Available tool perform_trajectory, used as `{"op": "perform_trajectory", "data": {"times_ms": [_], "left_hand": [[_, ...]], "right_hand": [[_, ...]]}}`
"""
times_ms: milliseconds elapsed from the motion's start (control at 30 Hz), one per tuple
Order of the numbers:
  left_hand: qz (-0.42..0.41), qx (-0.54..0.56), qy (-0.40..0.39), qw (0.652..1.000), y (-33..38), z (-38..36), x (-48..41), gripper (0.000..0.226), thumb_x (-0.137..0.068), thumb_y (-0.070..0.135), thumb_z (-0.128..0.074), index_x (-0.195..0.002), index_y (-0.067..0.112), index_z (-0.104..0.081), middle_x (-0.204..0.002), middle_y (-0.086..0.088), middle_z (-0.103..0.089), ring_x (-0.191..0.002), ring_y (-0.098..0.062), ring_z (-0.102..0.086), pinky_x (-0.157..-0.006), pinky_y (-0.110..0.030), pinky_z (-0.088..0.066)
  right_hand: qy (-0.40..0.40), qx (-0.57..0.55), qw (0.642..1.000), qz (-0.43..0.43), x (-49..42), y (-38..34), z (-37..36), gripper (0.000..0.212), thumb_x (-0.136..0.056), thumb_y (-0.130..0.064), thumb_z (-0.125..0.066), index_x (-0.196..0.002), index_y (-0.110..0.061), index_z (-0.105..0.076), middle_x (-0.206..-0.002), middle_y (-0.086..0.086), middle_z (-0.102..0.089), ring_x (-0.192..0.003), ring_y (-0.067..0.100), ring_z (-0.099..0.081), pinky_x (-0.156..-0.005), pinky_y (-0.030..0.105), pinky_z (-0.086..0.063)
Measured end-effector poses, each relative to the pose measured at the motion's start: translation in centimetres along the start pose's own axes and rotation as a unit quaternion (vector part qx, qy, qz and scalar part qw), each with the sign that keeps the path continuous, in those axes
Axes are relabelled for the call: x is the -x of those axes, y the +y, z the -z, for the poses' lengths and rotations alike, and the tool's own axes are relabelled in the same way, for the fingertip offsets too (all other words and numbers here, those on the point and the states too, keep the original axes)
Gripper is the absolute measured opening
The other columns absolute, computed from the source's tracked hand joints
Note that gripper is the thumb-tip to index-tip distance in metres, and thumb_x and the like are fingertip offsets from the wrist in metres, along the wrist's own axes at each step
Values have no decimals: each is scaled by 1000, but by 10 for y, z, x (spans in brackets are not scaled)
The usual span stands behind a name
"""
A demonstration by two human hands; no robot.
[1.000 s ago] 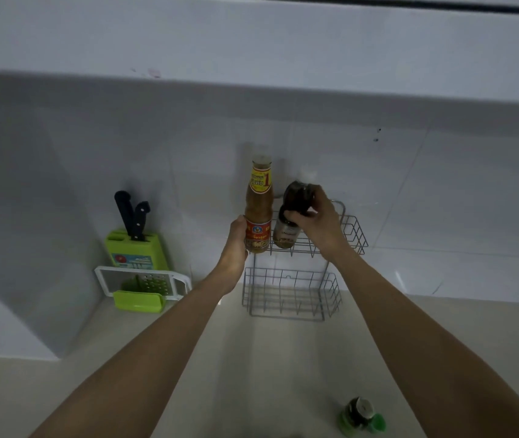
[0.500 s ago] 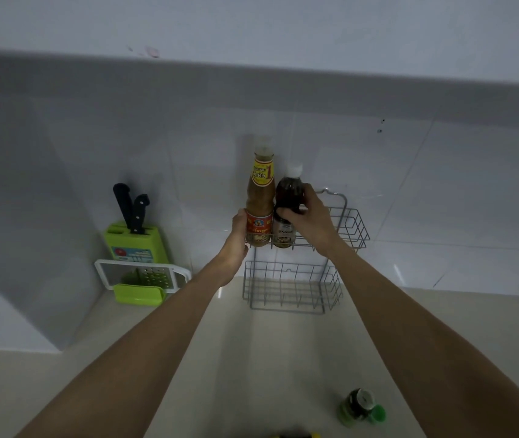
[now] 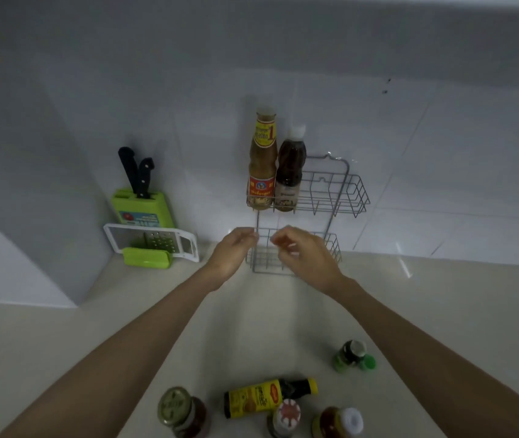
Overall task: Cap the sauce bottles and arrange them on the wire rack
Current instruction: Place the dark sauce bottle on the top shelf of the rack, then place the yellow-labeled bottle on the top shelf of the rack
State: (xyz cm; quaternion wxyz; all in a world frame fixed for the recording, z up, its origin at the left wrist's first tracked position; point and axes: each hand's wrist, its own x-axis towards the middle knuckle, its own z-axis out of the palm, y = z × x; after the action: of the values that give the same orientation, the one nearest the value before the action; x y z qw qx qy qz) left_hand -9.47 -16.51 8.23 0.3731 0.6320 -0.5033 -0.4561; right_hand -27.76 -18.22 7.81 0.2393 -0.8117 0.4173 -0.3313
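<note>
Wire rack (image 3: 331,197) now carries both bottles, brown sauce bottle (image 3: 262,162) beside dark bottle (image 3: 290,172), released. Both hands, left (image 3: 233,252) and right (image 3: 305,256), have dropped lower, loosely curled, holding nothing.

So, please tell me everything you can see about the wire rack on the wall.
The wire rack looks like thin grey metal wire, with two basket shelves, one above the other, joined by upright wires. It stands against the white tiled wall, its foot at the counter. The upper shelf holds two upright capped bottles at its left end: a tall brown sauce bottle and a dark sauce bottle, side by side. The lower shelf looks empty, partly hidden by both hands.
</note>
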Motion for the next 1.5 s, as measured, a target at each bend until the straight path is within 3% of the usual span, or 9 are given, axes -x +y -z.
{"op": "perform_trajectory", "data": {"times_ms": [200,400,600,733,800,933,1033,1267,1500], "left_hand": [[86,-57,-137,985,-41,8,29,35,-94,29,-54,-125,14,-59,-135,-3,-54,-124,-18,-48,-103,-29,-34],[131,-46,-123,983,-59,14,35,28,-93,32,-54,-117,20,-61,-129,-4,-58,-121,-25,-53,-81,-26,-40],[153,-38,-121,980,-69,16,33,33,-92,35,-55,-120,20,-59,-132,-3,-57,-122,-25,-52,-91,-29,-37],[158,-32,-129,978,-73,16,33,34,-93,35,-53,-123,19,-58,-131,-3,-56,-122,-25,-51,-95,-31,-37],[160,-29,-134,978,-75,15,33,36,-93,35,-53,-124,19,-58,-132,-2,-56,-123,-24,-51,-96,-31,-37],[166,-31,-136,976,-81,17,31,38,-94,36,-51,-128,19,-56,-132,-1,-55,-123,-23,-51,-96,-31,-36],[172,-36,-134,975,-85,18,28,39,-94,36,-51,-128,19,-55,-132,-2,-55,-123,-24,-51,-96,-32,-37],[178,-24,-138,974,-89,17,24,34,-94,36,-51,-123,21,-57,-129,0,-57,-122,-23,-52,-96,-32,-37],[118,8,-75,990,-79,14,13,27,-94,33,-53,-117,21,-59,-122,3,-56,-122,-17,-48,-99,-29,-38]], "right_hand": [[-472,112,870,-88,70,34,-37,35,-77,-28,-78,-102,-7,-66,-98,6,-66,-84,14,-56,-66,16,-38],[-601,260,754,-53,116,61,-72,52,-67,-44,-80,-81,5,-68,-72,18,-64,-62,29,-55,-54,27,-34],[-533,225,809,-104,114,77,-72,42,-75,-27,-77,-107,-3,-64,-107,17,-66,-97,31,-60,-68,29,-37],[-360,95,900,-224,102,88,-67,34,-79,-7,-72,-108,-5,-56,-101,14,-58,-79,21,-54,-61,18,-46],[-271,25,907,-320,98,85,-75,42,-80,-4,-70,-116,-3,-48,-103,12,-50,-84,23,-53,-74,36,-54],[-133,-85,830,-535,94,64,-91,48,-83,-29,-71,-108,3,-47,-89,12,-56,-78,31,-61,-69,43,-58],[-249,-153,737,-609,94,45,-100,58,-83,-51,-66,-110,0,-54,-105,23,-63,-82,34,-64,-72,46,-59],[-169,-228,755,-591,91,47,-127,24,-80,-25,-77,-79,-12,-56,-100,16,-65,-76,27,-66,-69,47,-59],[-42,-123,893,-431,49,37,-70,34,-64,-42,-78,-83,-19,-63,-88,4,-71,-76,19,-71,-63,41,-62]]}}
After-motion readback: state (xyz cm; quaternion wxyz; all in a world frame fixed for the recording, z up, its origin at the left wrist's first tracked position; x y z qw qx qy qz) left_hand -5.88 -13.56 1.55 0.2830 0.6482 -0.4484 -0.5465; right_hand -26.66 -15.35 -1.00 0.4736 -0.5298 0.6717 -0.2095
